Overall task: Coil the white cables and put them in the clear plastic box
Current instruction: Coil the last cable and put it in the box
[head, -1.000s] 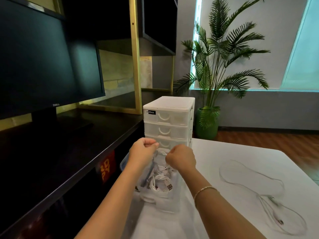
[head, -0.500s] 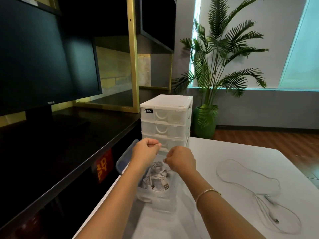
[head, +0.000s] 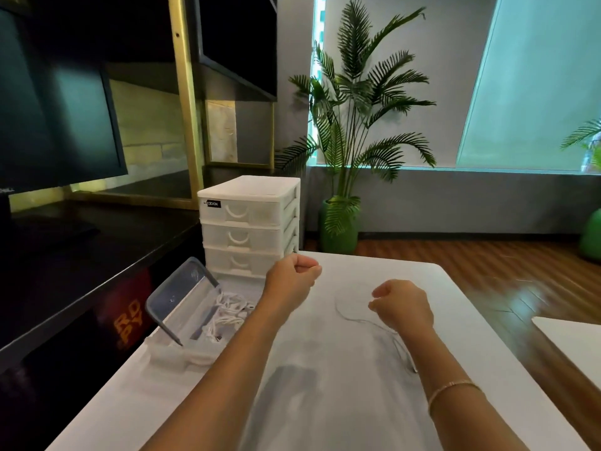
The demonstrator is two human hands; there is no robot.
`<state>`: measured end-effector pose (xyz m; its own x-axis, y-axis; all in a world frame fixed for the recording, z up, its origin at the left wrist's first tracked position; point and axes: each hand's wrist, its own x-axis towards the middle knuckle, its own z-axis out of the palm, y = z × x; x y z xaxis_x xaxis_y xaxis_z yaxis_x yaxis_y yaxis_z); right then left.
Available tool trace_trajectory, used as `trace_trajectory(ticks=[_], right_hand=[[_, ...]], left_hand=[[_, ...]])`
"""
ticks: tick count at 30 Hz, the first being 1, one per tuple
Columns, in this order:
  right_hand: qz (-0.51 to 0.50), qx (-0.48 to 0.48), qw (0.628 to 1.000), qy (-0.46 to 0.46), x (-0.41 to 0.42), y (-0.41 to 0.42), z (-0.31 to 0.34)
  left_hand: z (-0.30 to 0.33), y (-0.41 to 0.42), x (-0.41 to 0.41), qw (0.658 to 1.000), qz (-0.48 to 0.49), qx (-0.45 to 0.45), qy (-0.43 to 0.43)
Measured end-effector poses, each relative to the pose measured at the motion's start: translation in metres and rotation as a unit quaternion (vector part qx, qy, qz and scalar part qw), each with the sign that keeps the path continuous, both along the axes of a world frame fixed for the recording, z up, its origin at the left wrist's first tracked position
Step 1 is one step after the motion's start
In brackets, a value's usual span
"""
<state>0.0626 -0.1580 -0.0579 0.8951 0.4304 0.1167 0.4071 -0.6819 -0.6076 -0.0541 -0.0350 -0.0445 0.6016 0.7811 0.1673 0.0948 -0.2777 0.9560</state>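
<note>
The clear plastic box (head: 169, 353) stands at the table's left edge, its lid (head: 182, 297) tilted up and open. Coiled white cables (head: 227, 312) lie inside it. My left hand (head: 291, 283) hovers to the right of the box with its fingers curled, and nothing shows in it. My right hand (head: 403, 307) is further right, also curled, just above a thin white cable (head: 353, 317) that lies loose on the white table (head: 325, 402) and runs under my wrist. Whether its fingers pinch that cable I cannot tell.
A white three-drawer unit (head: 248, 226) stands right behind the box. A black desk with a monitor (head: 58, 125) borders the table on the left. A potted palm (head: 338, 229) stands on the wooden floor beyond the far edge. Another white surface (head: 575, 346) shows at the right.
Both hands have left the spot above the box and moved right and apart. The right hand is now over the loose cable. The view has swung right.
</note>
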Motion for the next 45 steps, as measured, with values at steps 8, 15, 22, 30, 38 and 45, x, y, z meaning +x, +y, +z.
trace_trajectory(ticks=[8,15,22,30,38,45], right_hand=[[-0.101,-0.161,0.976,0.109,0.019,-0.069,-0.024],[-0.007,0.092,0.995,0.050,0.024,-0.067,-0.008],[0.165,0.083,0.983,-0.015,0.002,-0.045,0.009],[0.202,0.117,0.972,0.023,-0.001,-0.041,0.006],[0.155,0.220,0.961,0.063,-0.005,-0.045,0.004],[0.096,0.215,0.972,-0.005,-0.001,-0.043,0.000]], left_hand=[[-0.015,-0.037,0.025,0.998,-0.042,0.005,0.042],[-0.024,-0.050,0.033,0.995,-0.073,0.025,0.059],[-0.025,-0.059,0.032,0.979,-0.152,0.121,0.055],[-0.031,-0.045,0.023,0.967,-0.232,0.078,0.075],[-0.021,-0.041,0.010,0.960,-0.236,-0.151,0.012],[-0.016,-0.042,0.003,0.920,-0.334,-0.207,-0.002]])
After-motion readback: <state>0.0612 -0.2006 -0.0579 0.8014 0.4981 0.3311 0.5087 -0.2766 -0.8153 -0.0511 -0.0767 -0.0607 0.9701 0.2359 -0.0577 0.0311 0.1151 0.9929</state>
